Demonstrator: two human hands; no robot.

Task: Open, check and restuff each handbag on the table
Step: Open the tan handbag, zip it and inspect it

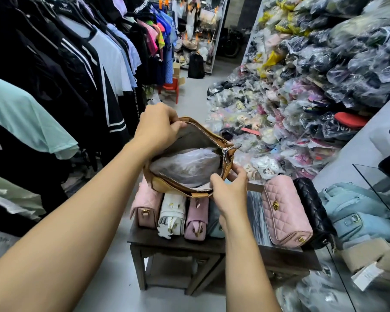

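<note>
Head view: above the table [178, 244], left hand [160, 129] and right hand [231, 192] pinch the tan handbag [164, 184] open for checking; next likely means resettling its stuffing [187, 165].

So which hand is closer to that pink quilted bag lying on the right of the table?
Right. The right hand grips the near rim of the tan bag, just left of the pink quilted bag; the left hand holds the far rim, farther away.

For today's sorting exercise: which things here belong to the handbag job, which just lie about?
Job: tan handbag in left hand and right hand; stuffing inside; pink quilted bag; black quilted bag; table.
Lying about: hanging clothes; heap of bagged goods; red stool.
</note>
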